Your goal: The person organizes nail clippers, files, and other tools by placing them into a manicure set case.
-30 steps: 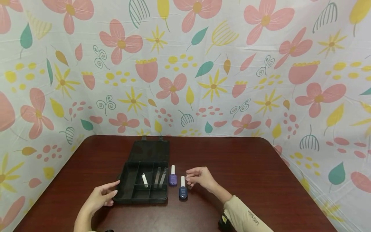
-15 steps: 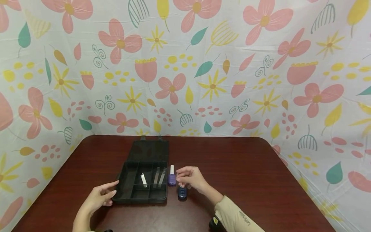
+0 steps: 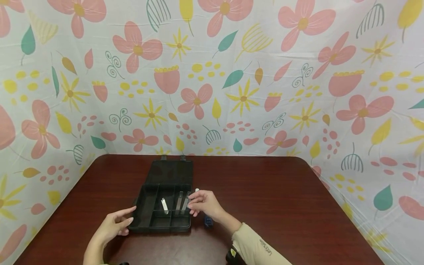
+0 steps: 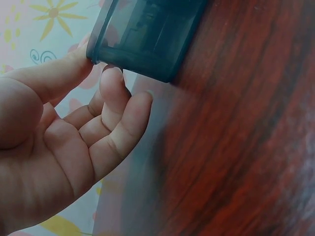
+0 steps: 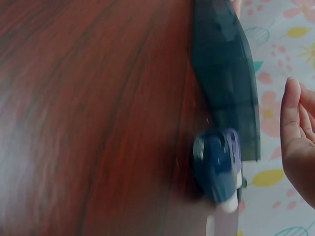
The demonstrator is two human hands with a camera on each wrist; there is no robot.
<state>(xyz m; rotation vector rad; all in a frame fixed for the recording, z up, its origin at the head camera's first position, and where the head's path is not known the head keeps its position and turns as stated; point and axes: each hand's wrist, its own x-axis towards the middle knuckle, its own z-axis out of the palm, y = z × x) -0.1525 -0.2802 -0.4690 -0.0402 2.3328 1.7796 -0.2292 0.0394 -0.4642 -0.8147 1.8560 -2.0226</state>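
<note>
Left hand (image 3: 110, 226): palm turned inward, reaching in from the lower left to the near-left corner of the black box (image 3: 142, 209).
Left fingers: index finger stretched out to the box's left side, thumb beside it at the corner, the others bent below; loosely spread, they touch the box.
Right hand (image 3: 206, 204): extended from the lower right, back of the hand up, over the box's right edge.
Right fingers: drawn close together and pointing left beside the slim strips (image 3: 182, 201); whether they hold something, I cannot tell.
Right forearm: slanting up and left across the surface (image 3: 281, 206), in a beige sleeve (image 3: 258, 246).
Box: flat on the surface, lid (image 3: 170, 172) folded back on the far side; the strips and a pale clipper (image 3: 164, 206) lie within its larger right-hand section.
Purple bottle (image 5: 237, 150): right of the box, mostly hidden behind the right hand in the head view.
Dark blue bottle (image 3: 208, 221): nearer the person, partly covered by the right wrist.
</note>
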